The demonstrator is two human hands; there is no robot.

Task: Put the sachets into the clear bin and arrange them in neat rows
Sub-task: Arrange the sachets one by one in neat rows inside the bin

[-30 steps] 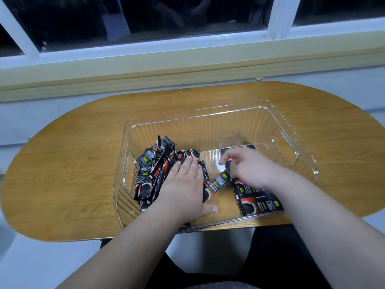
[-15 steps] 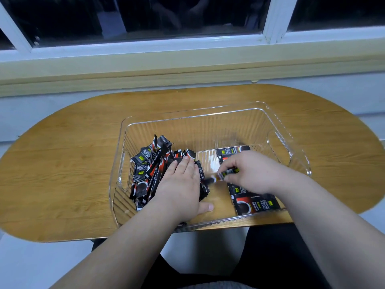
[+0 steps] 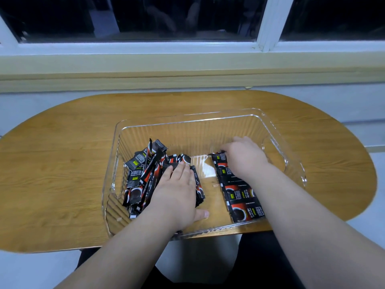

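Note:
A clear ribbed bin (image 3: 188, 117) stands on the wooden table. In its left half lies a loose heap of black-and-red sachets (image 3: 140, 177). My left hand (image 3: 177, 195) rests flat on that heap, fingers straight, thumb on the bin floor. Along the right side several sachets lie flat in a row (image 3: 241, 197) running front to back. My right hand (image 3: 246, 157) is at the far end of that row, its bent fingers holding the farthest sachet (image 3: 220, 157) down by its far edge. My right forearm hides part of the row.
The oval wooden table (image 3: 62, 163) stands against a wall below a window sill (image 3: 187, 65). Between heap and row runs a strip of bare bin floor (image 3: 208, 184). The bin has handle cut-outs at both short ends.
My right hand carried one sachet from the middle of the bin to the far end of the right row and laid it down. My left hand stayed on the heap.

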